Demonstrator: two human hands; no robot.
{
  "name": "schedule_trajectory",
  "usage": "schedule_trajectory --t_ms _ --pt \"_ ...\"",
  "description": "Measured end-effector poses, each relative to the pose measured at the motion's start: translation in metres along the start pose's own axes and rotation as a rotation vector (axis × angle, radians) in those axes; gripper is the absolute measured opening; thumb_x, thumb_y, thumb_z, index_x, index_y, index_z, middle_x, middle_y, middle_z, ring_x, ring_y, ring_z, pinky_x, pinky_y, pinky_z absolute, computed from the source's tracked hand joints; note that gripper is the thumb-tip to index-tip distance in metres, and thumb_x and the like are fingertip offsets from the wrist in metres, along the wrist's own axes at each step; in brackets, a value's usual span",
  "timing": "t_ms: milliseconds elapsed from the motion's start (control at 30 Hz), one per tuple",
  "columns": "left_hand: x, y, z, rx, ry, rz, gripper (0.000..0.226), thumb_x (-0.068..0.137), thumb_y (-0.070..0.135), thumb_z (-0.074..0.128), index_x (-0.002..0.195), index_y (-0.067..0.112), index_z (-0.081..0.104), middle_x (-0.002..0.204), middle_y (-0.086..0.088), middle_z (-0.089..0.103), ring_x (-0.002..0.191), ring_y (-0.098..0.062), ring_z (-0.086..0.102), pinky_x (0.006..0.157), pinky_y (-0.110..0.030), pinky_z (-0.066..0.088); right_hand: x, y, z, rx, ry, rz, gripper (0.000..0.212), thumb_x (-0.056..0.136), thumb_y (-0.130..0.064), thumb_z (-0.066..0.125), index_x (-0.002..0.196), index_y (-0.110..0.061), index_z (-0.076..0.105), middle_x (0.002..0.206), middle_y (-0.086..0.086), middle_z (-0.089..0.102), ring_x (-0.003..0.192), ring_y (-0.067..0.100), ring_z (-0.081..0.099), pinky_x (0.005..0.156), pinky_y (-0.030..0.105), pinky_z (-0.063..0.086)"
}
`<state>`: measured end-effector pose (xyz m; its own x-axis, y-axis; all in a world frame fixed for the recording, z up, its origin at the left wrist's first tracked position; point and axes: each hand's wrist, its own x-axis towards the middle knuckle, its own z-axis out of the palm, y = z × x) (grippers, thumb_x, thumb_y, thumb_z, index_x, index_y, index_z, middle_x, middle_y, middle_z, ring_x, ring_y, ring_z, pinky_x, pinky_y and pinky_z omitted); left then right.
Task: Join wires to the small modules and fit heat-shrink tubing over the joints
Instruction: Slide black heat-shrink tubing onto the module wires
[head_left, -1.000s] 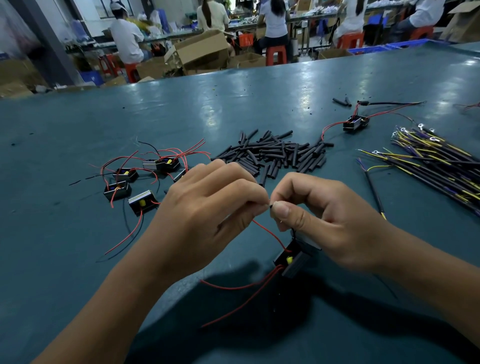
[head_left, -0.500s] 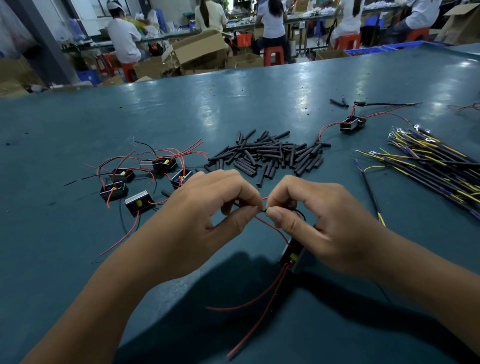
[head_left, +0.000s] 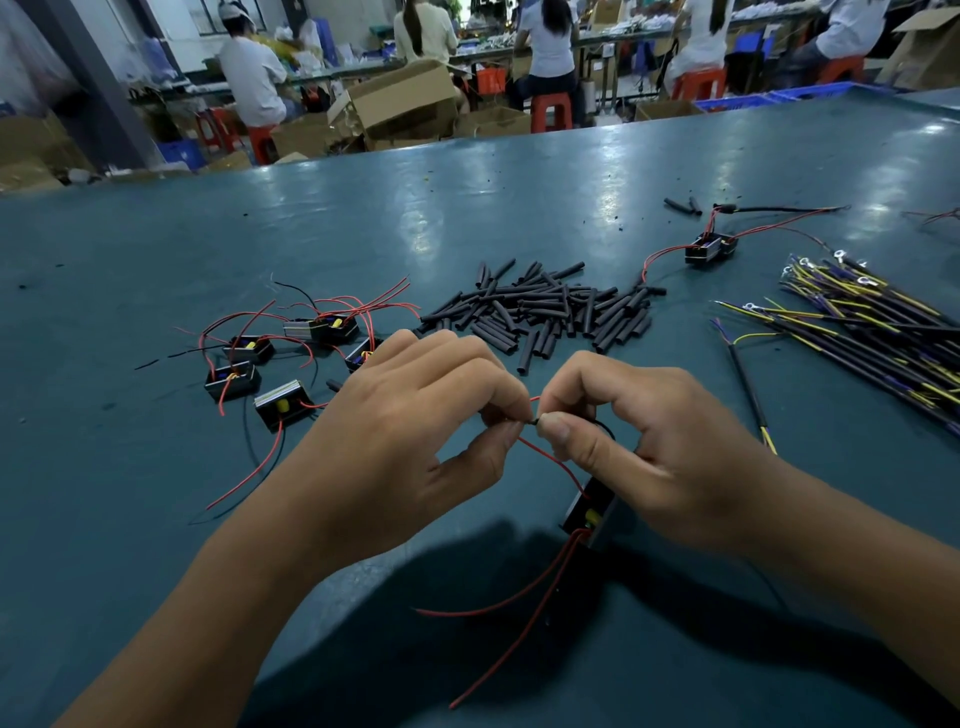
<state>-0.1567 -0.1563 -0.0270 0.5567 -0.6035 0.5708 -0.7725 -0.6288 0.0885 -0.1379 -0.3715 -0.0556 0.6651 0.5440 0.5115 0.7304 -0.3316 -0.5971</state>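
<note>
A: Your left hand (head_left: 410, 441) and right hand (head_left: 649, 447) are meeting fingertip to fingertip, each pinching a thin wire end (head_left: 532, 420).

B: And the module (head_left: 589, 512)?

A: It's hanging just under your right hand, red wires (head_left: 519, 639) trailing toward you over the table (head_left: 130, 519).

B: Further out?

A: More modules (head_left: 283, 408) are lying left, the tubing (head_left: 545, 312) pile is sitting center, and yellow-black leads (head_left: 872, 332) are lying right.

Across the top of my frame I see people seated on red stools (head_left: 550, 111) at long benches, an open cardboard box (head_left: 402, 101) at center, a dark pillar (head_left: 98, 78) upper left, light glaring on the teal tabletop (head_left: 467, 208).
</note>
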Motion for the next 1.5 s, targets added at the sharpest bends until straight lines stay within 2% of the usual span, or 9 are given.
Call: schedule_trajectory --t_ms 167,400,633,733,833,933,1033,1300,1500 --pt "0.0011 0.0007 0.0001 0.046 0.028 0.039 0.012 0.094 0.018 0.063 0.089 0.009 0.07 0.084 0.003 0.061 0.075 -0.017 0.051 0.069 -0.043 0.042 0.0005 -0.0025 0.0 0.027 -0.009 0.009 0.011 0.097 -0.029 0.053 0.09 -0.023 0.059 0.079 -0.012 0.057 0.073 0.01 0.056 0.068 0.016 0.043" --pt "0.0021 -0.0003 -0.0002 0.036 0.003 0.019 0.011 0.093 0.016 0.063 0.087 0.009 0.069 0.082 0.002 0.06 0.074 -0.018 0.049 0.068 -0.043 0.041 0.0019 -0.0022 -0.0001 -0.046 -0.007 0.001 0.009 0.098 -0.029 0.054 0.092 -0.024 0.058 0.077 -0.019 0.054 0.074 0.007 0.054 0.069 0.017 0.041" --pt "0.0013 0.0032 0.0012 -0.063 -0.026 -0.156 0.011 0.089 0.023 0.057 0.085 0.016 0.065 0.08 0.016 0.053 0.074 -0.001 0.038 0.072 -0.034 0.038 0.0037 -0.0023 0.0021 -0.352 0.071 -0.15 0.024 0.097 -0.028 0.048 0.087 -0.011 0.06 0.076 -0.003 0.055 0.07 0.019 0.047 0.071 0.031 0.039" --pt "0.0013 0.0029 0.0013 -0.064 -0.024 -0.174 0.011 0.089 0.023 0.058 0.085 0.016 0.066 0.081 0.018 0.053 0.075 0.002 0.037 0.072 -0.035 0.039 0.0037 -0.0011 0.004 -0.36 0.093 -0.148 0.023 0.097 -0.028 0.048 0.086 -0.012 0.06 0.075 -0.003 0.055 0.069 0.017 0.046 0.07 0.03 0.039" --pt "0.0025 0.0012 -0.0005 0.002 -0.018 -0.097 0.016 0.094 0.024 0.058 0.088 0.014 0.069 0.082 0.008 0.062 0.075 -0.006 0.044 0.07 -0.04 0.041 0.0022 -0.0008 0.0039 -0.276 0.097 -0.095 0.021 0.096 -0.03 0.049 0.088 -0.015 0.06 0.075 -0.009 0.056 0.07 0.012 0.048 0.072 0.02 0.037" --pt "0.0029 -0.0011 -0.0012 0.11 -0.003 0.003 0.021 0.098 0.023 0.056 0.09 0.01 0.071 0.084 0.001 0.065 0.075 -0.022 0.057 0.068 -0.046 0.044 0.001 -0.0006 0.0037 -0.174 0.082 -0.035 0.017 0.096 -0.033 0.049 0.09 -0.02 0.059 0.076 -0.017 0.055 0.072 0.009 0.052 0.072 0.022 0.04" --pt "0.0015 -0.0007 0.0001 0.169 0.018 0.036 0.019 0.098 0.019 0.058 0.089 0.009 0.071 0.084 -0.001 0.064 0.075 -0.027 0.058 0.067 -0.047 0.043 0.0014 -0.0011 0.0058 -0.119 0.069 -0.002 0.014 0.096 -0.035 0.05 0.091 -0.025 0.058 0.075 -0.022 0.053 0.073 0.008 0.053 0.071 0.022 0.041" --pt "0.0004 -0.0028 -0.0027 0.038 -0.013 -0.035 0.009 0.094 0.017 0.064 0.09 0.012 0.07 0.083 0.005 0.062 0.074 -0.013 0.048 0.068 -0.044 0.041 0.0027 -0.0033 0.0053 -0.173 0.063 -0.007 0.019 0.096 -0.037 0.048 0.09 -0.023 0.059 0.077 -0.018 0.054 0.074 0.012 0.052 0.072 0.026 0.041" --pt "-0.0001 0.0005 -0.0012 -0.011 -0.023 -0.082 0.007 0.092 0.017 0.064 0.088 0.013 0.068 0.082 0.009 0.06 0.075 -0.007 0.042 0.07 -0.041 0.04 0.0018 -0.0039 0.005 -0.25 0.079 -0.055 0.022 0.096 -0.033 0.047 0.089 -0.017 0.06 0.075 -0.011 0.057 0.071 0.01 0.048 0.075 0.015 0.035"
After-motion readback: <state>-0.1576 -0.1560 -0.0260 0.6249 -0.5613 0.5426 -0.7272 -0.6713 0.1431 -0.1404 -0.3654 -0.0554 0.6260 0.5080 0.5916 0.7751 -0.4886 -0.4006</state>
